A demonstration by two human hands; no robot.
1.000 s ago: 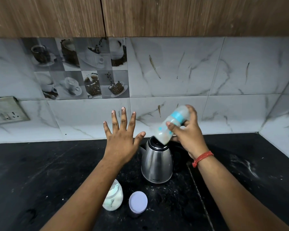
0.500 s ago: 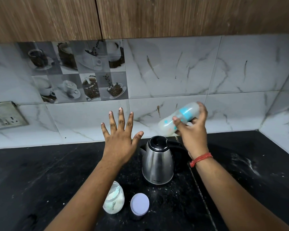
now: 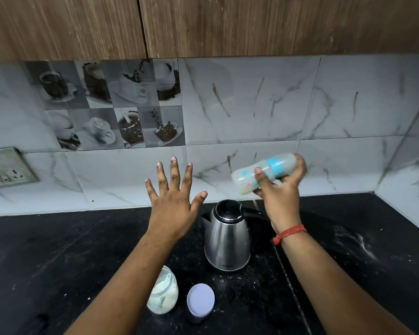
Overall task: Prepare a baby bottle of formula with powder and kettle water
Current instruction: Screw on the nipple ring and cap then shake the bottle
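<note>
My right hand point(image 3: 279, 194) grips a clear baby bottle point(image 3: 264, 172) with a blue ring. The bottle lies almost level in the air, above and right of the kettle, with milky liquid inside. The steel kettle point(image 3: 226, 240) with a black lid stands on the black counter point(image 3: 58, 262). My left hand point(image 3: 173, 204) hovers flat to the left of the kettle, fingers spread and holding nothing. Near the front, a small clear jar point(image 3: 163, 292) holds white powder and a pale scoop. Its lilac lid point(image 3: 200, 299) lies just right of the jar.
A marble-tiled wall point(image 3: 276, 105) rises behind the counter and returns at the right corner. A switch and socket plate point(image 3: 3, 170) sits on the wall at far left. Wooden cabinets point(image 3: 203, 22) hang overhead. White powder is smeared on the counter at right point(image 3: 356, 240).
My right hand has lifted the bottle up and to the right, away from the kettle's top, and tipped it from steeply slanted to nearly level. My left hand has stayed spread.
</note>
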